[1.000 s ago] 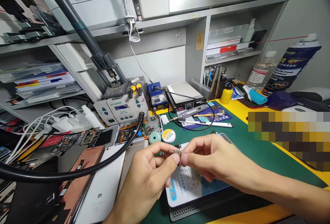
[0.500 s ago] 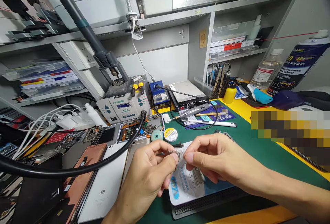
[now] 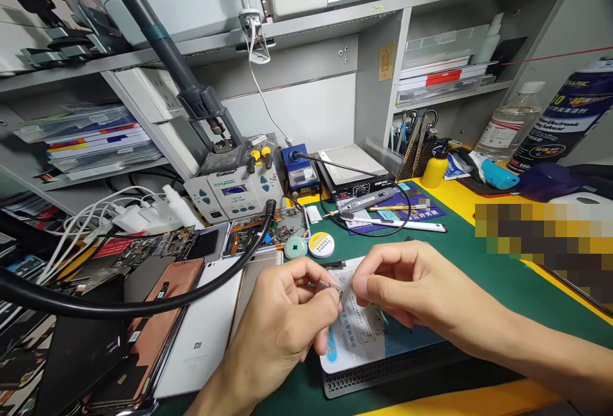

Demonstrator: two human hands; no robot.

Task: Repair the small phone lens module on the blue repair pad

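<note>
My left hand [image 3: 282, 320] pinches a small circuit board piece [image 3: 331, 287] between thumb and fingers, and most of the piece is covered by them. Just right of it, my right hand [image 3: 416, 282] has thumb and forefinger pressed together, a small gap from the board. Whatever those right fingertips hold, if anything, is too small to make out. Beneath both hands lies a white and blue printed sheet [image 3: 345, 353] on a grey perforated stand [image 3: 352, 385].
Phone backs, including a white one [image 3: 198, 333], lie at left beside a thick black hose [image 3: 158, 309]. Behind stand a hot air station [image 3: 234, 195] and a soldering iron unit [image 3: 301, 170]. A white-handled brush [image 3: 407, 224], yellow bottle [image 3: 435, 170] and spray can [image 3: 558, 122] sit further right.
The view has swung slightly, so most things sit further right in the picture. The board in my left hand shows at a slightly different tilt. Both hands keep nearly the same pose.
</note>
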